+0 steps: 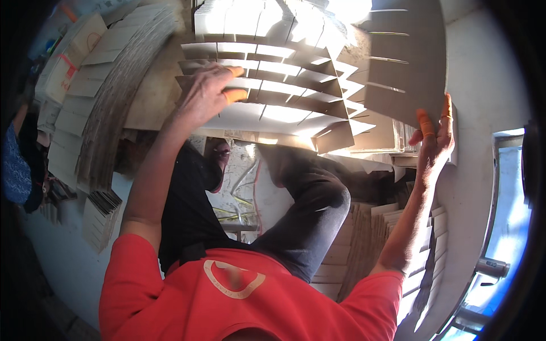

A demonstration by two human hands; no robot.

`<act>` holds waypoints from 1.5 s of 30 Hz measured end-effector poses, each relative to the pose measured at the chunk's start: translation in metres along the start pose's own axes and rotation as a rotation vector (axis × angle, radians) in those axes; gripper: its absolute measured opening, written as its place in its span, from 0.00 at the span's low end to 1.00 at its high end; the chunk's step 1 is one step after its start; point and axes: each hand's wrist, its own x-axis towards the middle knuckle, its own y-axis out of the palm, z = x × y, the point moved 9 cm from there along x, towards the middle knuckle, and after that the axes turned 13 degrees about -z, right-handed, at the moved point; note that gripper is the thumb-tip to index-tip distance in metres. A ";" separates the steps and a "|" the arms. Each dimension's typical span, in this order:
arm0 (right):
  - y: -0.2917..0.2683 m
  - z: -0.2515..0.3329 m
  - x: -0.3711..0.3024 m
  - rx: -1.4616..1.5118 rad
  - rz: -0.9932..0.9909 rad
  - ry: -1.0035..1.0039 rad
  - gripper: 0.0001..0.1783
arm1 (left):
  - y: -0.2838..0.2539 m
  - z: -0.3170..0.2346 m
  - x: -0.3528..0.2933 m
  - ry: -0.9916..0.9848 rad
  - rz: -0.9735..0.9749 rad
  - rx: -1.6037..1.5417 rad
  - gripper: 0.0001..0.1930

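In front of me stands a cardboard divider grid, made of slotted strips crossing one another. My left hand is at its left end, with orange finger covers on the thumb and a finger. Those two fingertips are apart over the strips; whether they touch them I cannot tell. At the right, my right hand grips the lower corner of a large slotted cardboard sheet, held raised beside the grid. Orange covers are on fingers of this hand too.
A tall stack of slotted cardboard leans at the left, near a white box. More cardboard pieces are piled by my right leg. Bright sunlight washes out the cardboard behind the grid. A blue-lit window is at the far right.
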 end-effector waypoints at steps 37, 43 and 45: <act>0.102 0.014 -0.058 0.196 0.660 0.250 0.33 | 0.094 -0.023 -0.020 -0.047 0.328 -0.029 0.07; 0.134 -0.014 -0.087 0.133 0.694 0.264 0.34 | 0.096 -0.020 -0.015 -0.067 0.327 -0.036 0.06; 0.136 -0.016 -0.090 0.113 0.693 0.265 0.34 | 0.098 -0.019 -0.014 -0.064 0.317 -0.031 0.05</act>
